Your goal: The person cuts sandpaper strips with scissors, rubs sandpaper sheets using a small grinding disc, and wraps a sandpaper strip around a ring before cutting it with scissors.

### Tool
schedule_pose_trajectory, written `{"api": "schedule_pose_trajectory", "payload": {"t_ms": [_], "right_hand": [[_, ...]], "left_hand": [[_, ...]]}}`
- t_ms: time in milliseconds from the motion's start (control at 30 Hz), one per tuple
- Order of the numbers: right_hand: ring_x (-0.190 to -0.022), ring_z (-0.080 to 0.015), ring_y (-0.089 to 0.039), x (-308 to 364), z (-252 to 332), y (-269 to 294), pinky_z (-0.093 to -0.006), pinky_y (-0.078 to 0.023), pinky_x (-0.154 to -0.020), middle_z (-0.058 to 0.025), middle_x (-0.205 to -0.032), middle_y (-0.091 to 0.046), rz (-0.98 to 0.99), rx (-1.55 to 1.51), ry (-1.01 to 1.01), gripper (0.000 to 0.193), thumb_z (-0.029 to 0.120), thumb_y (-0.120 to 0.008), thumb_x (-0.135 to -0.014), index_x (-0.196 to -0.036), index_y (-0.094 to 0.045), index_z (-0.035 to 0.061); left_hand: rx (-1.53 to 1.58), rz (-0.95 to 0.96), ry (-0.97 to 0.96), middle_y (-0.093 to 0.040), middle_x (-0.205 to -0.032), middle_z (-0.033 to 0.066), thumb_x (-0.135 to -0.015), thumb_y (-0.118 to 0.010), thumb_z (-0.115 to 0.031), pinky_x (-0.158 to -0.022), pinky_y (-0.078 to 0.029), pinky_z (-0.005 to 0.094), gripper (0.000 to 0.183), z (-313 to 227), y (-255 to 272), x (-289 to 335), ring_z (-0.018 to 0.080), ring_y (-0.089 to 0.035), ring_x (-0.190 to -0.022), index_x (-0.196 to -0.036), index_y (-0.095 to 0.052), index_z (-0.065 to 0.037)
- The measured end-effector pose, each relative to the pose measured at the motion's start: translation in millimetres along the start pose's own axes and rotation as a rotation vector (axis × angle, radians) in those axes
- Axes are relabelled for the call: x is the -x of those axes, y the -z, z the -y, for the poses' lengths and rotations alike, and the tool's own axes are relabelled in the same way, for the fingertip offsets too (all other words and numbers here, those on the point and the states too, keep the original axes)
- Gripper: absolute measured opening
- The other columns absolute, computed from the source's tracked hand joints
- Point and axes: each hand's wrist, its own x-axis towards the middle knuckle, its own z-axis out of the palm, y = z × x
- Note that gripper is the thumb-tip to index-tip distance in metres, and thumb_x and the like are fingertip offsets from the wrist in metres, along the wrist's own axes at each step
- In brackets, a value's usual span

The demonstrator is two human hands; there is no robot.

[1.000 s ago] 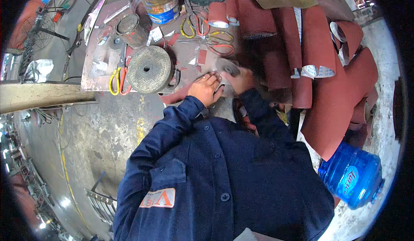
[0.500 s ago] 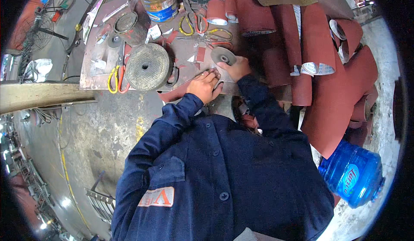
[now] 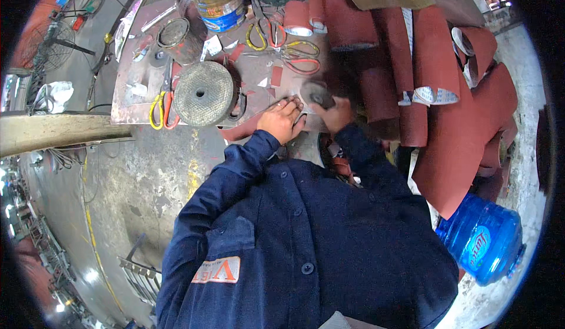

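My left hand [image 3: 281, 120] lies with its fingers flat on the near edge of the table, its thumb set apart near the edge. Beneath and beside it, a red-brown sandpaper strip [image 3: 240, 131] sticks out along the edge. My right hand [image 3: 338, 115] grips a grey round disc [image 3: 318, 94], tilted and smeared by motion, just right of my left fingertips. Left of my hands is a large round wheel [image 3: 203, 94] with a textured face and a centre hole. Small sandpaper scraps [image 3: 276, 76] lie beyond my left hand.
Scissors with red and yellow handles [image 3: 301, 57] lie farther back, and another pair [image 3: 163, 108] sits by the wheel. A grimy can [image 3: 179, 44] and a paint bucket [image 3: 219, 5] stand behind. Large sandpaper rolls [image 3: 435, 52] crowd the right; a blue water bottle [image 3: 482, 238] is below them.
My right hand has shifted slightly right and nearer, bringing the disc along and tilting it. My left hand has stayed in place on the table edge.
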Motion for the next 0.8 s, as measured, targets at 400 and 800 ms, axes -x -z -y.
{"api": "schedule_pose_trajectory", "payload": {"t_ms": [400,800], "right_hand": [[-0.078,-0.0357,-0.066,-9.0,-6.9,-2.8,-0.0413,-0.053,-0.072,-0.0193,-0.083,-0.067,0.021,-0.067,-0.006,0.038,0.034,-0.075,-0.069,-0.094,-0.071,0.0053],[-0.078,-0.0352,-0.066,9.5,11.7,-1.2,-0.0408,-0.053,-0.071,-0.0187,-0.085,-0.068,-0.043,-0.091,0.012,0.038,0.033,-0.075,-0.069,-0.094,-0.07,0.0053]], "left_hand": [[0.004,0.016,-0.034,-0.065,-0.107,0.0109,-0.079,-0.066,-0.025,-0.085,-0.051,0.035,0.032,-2.7,0.9,-0.1,0.0264,-0.062,-0.1,-0.102,-0.068,-0.003],[0.019,0.003,-0.052,-0.065,-0.104,0.0087,-0.078,-0.067,-0.023,-0.084,-0.051,0.035,0.03,-1.2,2.3,-3.1,0.0263,-0.062,-0.097,-0.101,-0.068,-0.002]]}}
